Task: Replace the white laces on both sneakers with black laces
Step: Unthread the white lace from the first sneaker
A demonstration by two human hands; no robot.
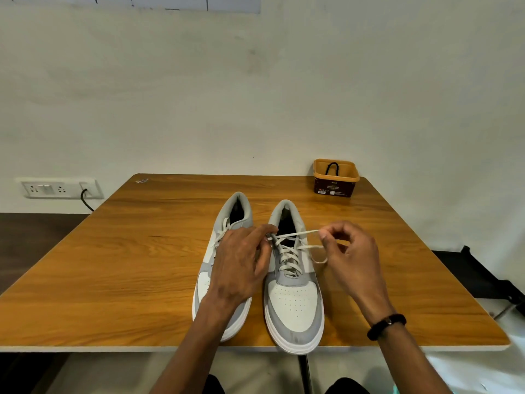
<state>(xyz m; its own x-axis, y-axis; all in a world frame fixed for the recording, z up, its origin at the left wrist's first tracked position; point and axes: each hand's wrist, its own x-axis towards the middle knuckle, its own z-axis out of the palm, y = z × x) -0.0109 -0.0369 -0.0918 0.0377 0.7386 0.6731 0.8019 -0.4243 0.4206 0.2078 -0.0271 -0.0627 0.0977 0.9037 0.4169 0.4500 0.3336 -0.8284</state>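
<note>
Nearest, at the near table [119, 280] edge: two grey-and-white sneakers, toes toward the camera. Right sneaker [294, 302] still threaded with a white lace [288, 255]; left sneaker [224, 237] partly hidden. Left hand [241, 260] over the left sneaker, fingertips pinching the lace. Right hand [350, 251] pinching the lace end, drawn rightward. Far right: black laces [331, 167] in a tub [335, 182].

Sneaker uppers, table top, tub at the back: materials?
Sneaker uppers: likely smooth leather or synthetic, matte, with a perforated toe. Table top: wood-look, probably laminate, grain with a slight sheen. Tub: seemingly glossy moulded plastic with a printed label.
</note>
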